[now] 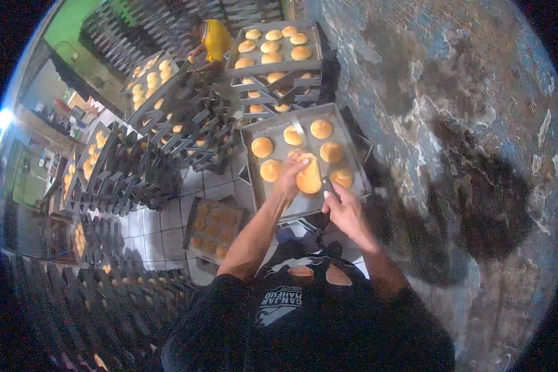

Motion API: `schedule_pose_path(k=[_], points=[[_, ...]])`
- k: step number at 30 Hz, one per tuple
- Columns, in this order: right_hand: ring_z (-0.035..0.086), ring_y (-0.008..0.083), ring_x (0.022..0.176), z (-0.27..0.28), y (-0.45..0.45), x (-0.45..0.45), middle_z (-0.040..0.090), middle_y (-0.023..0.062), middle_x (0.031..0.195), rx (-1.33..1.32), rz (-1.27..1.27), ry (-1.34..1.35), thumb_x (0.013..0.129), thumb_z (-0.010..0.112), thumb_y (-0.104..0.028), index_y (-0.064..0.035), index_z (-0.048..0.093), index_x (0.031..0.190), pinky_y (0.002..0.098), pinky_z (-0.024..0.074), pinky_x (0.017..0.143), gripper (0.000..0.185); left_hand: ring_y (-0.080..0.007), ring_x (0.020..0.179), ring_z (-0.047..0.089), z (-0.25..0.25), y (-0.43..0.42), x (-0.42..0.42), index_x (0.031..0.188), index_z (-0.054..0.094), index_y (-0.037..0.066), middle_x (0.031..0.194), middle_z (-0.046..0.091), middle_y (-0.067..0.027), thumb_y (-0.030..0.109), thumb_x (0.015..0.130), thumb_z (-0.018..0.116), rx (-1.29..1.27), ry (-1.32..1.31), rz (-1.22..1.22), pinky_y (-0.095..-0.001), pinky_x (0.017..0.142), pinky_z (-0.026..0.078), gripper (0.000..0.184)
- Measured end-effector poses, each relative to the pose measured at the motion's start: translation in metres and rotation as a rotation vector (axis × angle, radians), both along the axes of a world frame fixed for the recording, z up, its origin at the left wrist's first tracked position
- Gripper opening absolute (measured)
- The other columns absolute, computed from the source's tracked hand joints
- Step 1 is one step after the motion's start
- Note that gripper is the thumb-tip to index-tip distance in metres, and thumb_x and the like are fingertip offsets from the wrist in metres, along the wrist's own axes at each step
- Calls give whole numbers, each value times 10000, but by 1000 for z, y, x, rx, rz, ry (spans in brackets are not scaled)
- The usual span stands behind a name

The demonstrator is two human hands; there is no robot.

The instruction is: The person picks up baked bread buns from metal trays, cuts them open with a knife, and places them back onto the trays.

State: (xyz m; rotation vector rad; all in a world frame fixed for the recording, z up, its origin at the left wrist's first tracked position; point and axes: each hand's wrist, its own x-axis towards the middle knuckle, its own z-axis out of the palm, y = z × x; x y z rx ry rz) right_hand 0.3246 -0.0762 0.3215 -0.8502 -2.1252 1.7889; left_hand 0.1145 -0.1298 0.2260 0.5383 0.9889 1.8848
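Note:
My left hand (290,177) is closed around a golden bun (309,177), held above a metal baking tray (285,206). In my right hand (346,214) is a dark-handled tool, probably a knife (327,183), its handle end close against the bun's right side. Most of its blade is hidden by the bun. A pale flat strip (299,128) shows beyond the bun; I cannot tell whether it belongs to the tool. Several round buns (332,152) sit on the tray around my hands.
Stacked trays of buns (273,57) stand ahead, with more stacks (152,84) to the left. A tray of browner buns (214,228) lies low on the tiled floor (152,232). A worn, peeling wall (440,124) rises on the right. Another person in yellow (216,40) is at the far stacks.

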Motion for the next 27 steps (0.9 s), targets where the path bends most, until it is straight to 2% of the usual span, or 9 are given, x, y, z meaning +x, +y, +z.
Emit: schedule_pose_path(k=[1, 4, 8, 12, 16, 17, 20, 23, 27], points=[[609, 145, 644, 7, 1, 1, 635, 46, 711, 12, 20, -32, 1011, 529, -219, -35, 558, 1333, 321, 497, 612, 371, -201, 917, 688, 7, -3, -2, 1169, 577, 67, 1032, 676, -67, 222, 929, 661, -31, 3, 53, -375, 825, 594, 298], [583, 134, 623, 6, -15, 30, 619, 35, 699, 48, 85, -95, 1012, 529, -217, -35, 542, 1354, 315, 490, 601, 388, -191, 917, 677, 29, -20, -20, 1197, 540, 51, 1027, 671, -83, 205, 897, 696, 51, -96, 158, -364, 816, 574, 371], [608, 150, 641, -9, -26, 37, 633, 42, 707, -79, 76, 7, 1015, 527, -216, -33, 527, 1379, 328, 498, 606, 407, -230, 919, 689, 16, -26, -19, 1235, 497, 66, 1050, 666, -99, 200, 897, 703, -2, -109, 81, -375, 837, 574, 418], [601, 154, 628, -17, -5, -7, 633, 51, 687, 13, 34, 6, 1015, 538, -225, -32, 541, 1363, 332, 498, 611, 398, -224, 978, 665, 14, -11, 12, 1249, 489, 90, 1086, 625, -76, 230, 932, 662, -28, -128, 116, -371, 855, 581, 388], [612, 155, 647, -18, -22, 32, 639, 55, 713, 23, 118, -26, 1015, 542, -227, -39, 532, 1376, 333, 504, 627, 408, -243, 999, 665, 32, -27, -24, 1309, 457, 106, 1100, 622, -89, 214, 942, 643, -17, -157, 183, -415, 832, 593, 425], [610, 150, 653, -27, -31, 42, 633, 53, 717, -7, 82, 4, 1015, 537, -222, -44, 522, 1387, 332, 505, 632, 413, -246, 1000, 663, 20, -29, -38, 1330, 446, 113, 1111, 618, -91, 211, 949, 632, 32, -56, 129, -430, 813, 599, 435], [552, 110, 592, -28, -28, 27, 606, 17, 685, 9, 57, 53, 999, 532, -175, -35, 552, 1336, 275, 455, 574, 365, -241, 1010, 661, 0, -23, -15, 1315, 458, 106, 1129, 617, -91, 208, 960, 620, -70, -123, 153, -422, 822, 597, 402], [560, 122, 603, -19, -10, -7, 606, 26, 688, -12, 44, -24, 1007, 521, -181, -29, 551, 1328, 296, 469, 596, 357, -241, 1022, 657, -18, -7, 2, 1282, 472, 106, 1157, 618, -90, 202, 965, 620, -82, -159, 164, -413, 836, 594, 363], [596, 137, 660, -52, -18, 23, 629, 44, 724, 78, 71, 4, 1009, 514, -238, -19, 540, 1345, 318, 503, 646, 402, -239, 1000, 655, 7, -17, -21, 1331, 481, 110, 1141, 614, -77, 216, 958, 615, -58, -199, 188, -404, 847, 593, 410]])
